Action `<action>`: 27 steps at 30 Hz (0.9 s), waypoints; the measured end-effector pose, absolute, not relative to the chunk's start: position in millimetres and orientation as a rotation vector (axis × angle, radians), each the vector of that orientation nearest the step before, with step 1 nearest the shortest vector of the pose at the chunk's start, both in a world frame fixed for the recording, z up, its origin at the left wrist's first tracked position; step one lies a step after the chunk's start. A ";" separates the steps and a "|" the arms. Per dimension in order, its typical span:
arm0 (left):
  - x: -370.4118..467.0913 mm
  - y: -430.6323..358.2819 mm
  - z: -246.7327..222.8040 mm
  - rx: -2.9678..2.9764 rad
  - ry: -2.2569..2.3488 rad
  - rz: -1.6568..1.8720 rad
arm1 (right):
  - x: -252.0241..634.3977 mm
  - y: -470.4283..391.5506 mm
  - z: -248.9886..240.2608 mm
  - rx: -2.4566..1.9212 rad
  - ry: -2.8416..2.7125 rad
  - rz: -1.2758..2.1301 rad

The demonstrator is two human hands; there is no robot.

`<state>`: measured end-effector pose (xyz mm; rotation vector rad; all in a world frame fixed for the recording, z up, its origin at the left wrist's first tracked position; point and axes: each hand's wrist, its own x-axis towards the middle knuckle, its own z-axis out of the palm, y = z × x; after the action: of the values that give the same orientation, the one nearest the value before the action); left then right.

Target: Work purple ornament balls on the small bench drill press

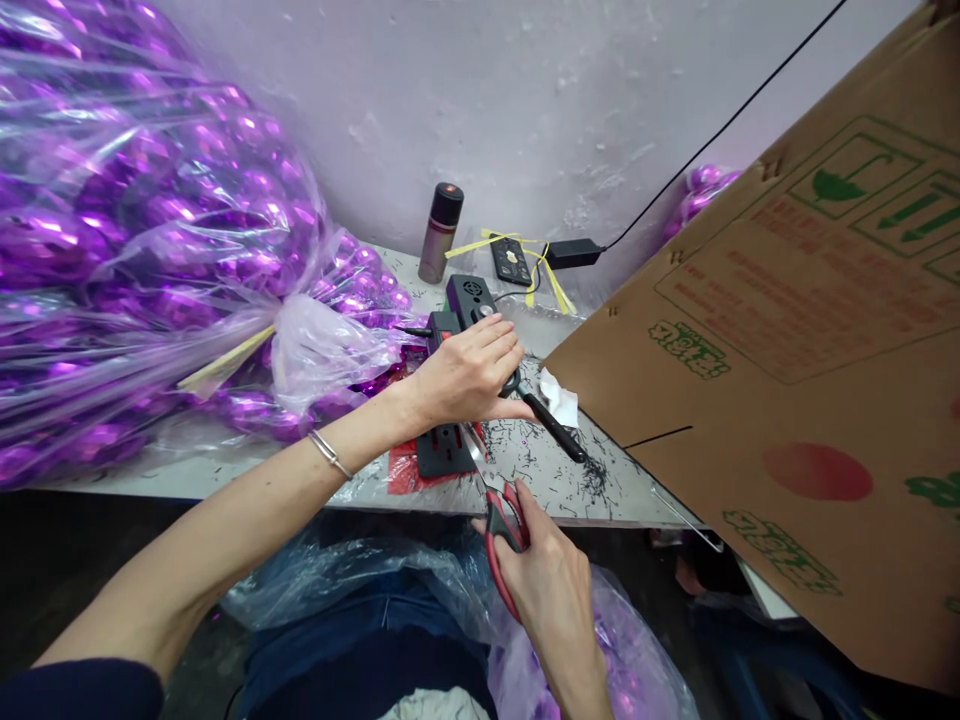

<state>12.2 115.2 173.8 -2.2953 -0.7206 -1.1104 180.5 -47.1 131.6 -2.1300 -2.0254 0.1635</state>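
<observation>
My left hand lies palm down over a black tabletop device, fingers stretched out and thumb apart. It covers the middle of the device, so what lies under the palm is hidden. A black rod-like handle sticks out past my thumb toward the lower right. The slotted black base of the device shows below my wrist, on a piece of red plastic. My right hand grips scissors with red and black handles. Their blades point up toward the base, close to its right edge.
Clear bags of shiny purple balls fill the left. A large cardboard box leans in at right. Behind stand a dark spray can, a power adapter and yellow strips. Black clippings and white tissue litter the table.
</observation>
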 end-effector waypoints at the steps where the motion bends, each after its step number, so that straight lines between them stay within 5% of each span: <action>1: 12.3 114.9 174.0 -2.289 -0.723 -1.111 | 180.8 -46.8 132.2 -2.131 -2.027 0.164; 27: 11.9 115.4 176.0 -2.306 -0.733 -1.085 | 164.8 -36.3 141.2 -2.303 -2.085 0.136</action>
<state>11.9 115.4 176.0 -2.3064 -0.7329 -1.0855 164.8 -36.3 141.2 -2.3033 -2.0854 0.1364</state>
